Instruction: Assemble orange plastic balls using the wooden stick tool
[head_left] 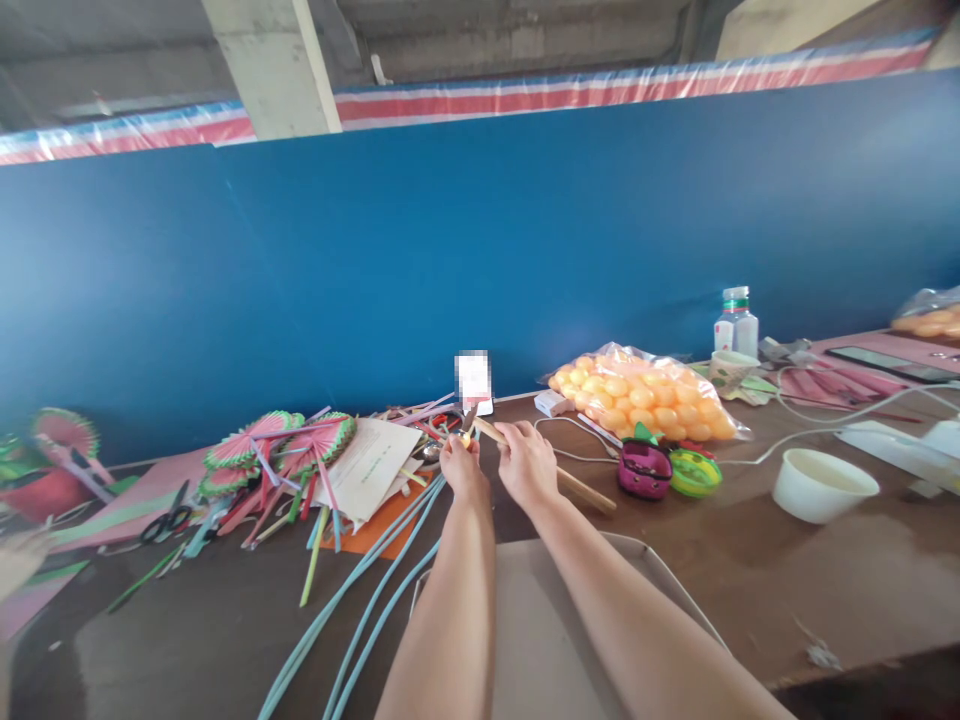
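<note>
My left hand [463, 468] is closed, its fingertips pinching a small yellow-orange thing [465, 439] whose kind I cannot make out. Just to its right, my right hand [526, 462] grips a wooden stick [586, 493]. The stick slants from near my left fingertips, under the right palm, to the lower right. A dark brown tip [470, 416] shows above the left fingers; what it belongs to is unclear. Beneath my forearms lies a grey tray [536, 600]. Pale blue cords [360, 575] run from beside my left hand toward the front edge.
Behind my hands a phone [474, 382] leans upright. Left are pink-green paper fans [319, 445], papers [371, 455] and scissors [169, 515]. Right are a bag of orange balls [645, 395], a purple pouch [645, 470], a white cup [823, 487] and bottles [736, 325]. Someone's blurred hand [22, 560] shows far left.
</note>
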